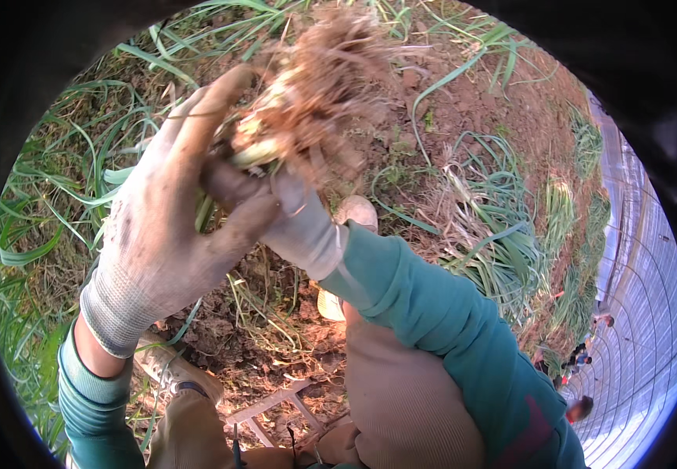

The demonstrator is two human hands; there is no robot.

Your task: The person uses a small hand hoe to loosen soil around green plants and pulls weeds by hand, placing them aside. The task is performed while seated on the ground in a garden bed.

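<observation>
A bunch of leek-like plants (256, 140) is held up in front of me, pale stem bases showing and brown, soil-coloured roots blurred by motion. My right hand (297, 214), in a pale knit glove with dirty fingers, is closed around the stems just below the roots. Over the near left side of the bunch reaches my left hand (162, 228), gloved too, its thumb across the right hand's fingers and its other fingers stretched up beside the stems. Green stalk shows between its thumb and palm. Whether it grips the stalks is hidden.
Pulled plants lie in a heap (491, 234) on the soil at right, with further bundles (561, 211) beyond. Leafy plants (39, 193) cover the left. Between my shoes (177, 366) lies a small frame (280, 404). Ribbed plastic sheeting (637, 281) curves along the right; people (579, 357) are far off.
</observation>
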